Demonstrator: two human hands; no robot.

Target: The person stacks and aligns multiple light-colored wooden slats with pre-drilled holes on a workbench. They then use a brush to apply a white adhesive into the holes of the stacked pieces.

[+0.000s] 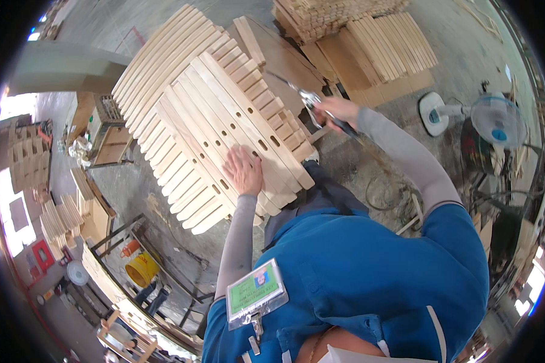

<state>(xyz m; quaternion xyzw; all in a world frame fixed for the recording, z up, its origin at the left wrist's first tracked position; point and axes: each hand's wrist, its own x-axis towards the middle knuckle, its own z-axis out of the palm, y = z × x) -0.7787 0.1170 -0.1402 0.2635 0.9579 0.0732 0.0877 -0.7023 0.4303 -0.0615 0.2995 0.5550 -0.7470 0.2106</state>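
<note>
My left hand (243, 170) lies on pale wooden slats with slots (233, 124), its fingers stretched out and pressing on nothing but the wood. The slats sit side by side on top of a stack of narrower wooden slats (163, 63). Out to the right, my right hand (339, 113) is closed around the handle of a silver air blow gun (309, 98). Its thin nozzle points toward the far left, over the right edge of the stack. A hose seems to trail from the handle below my right hand.
Beyond the stack stand more piled slats (393, 45) on cardboard. A white fan (496, 121) stands on the right. At the lower left are a yellow bucket (142, 270) and a dark metal frame (163, 260). A wooden cabinet (112, 145) stands at the left.
</note>
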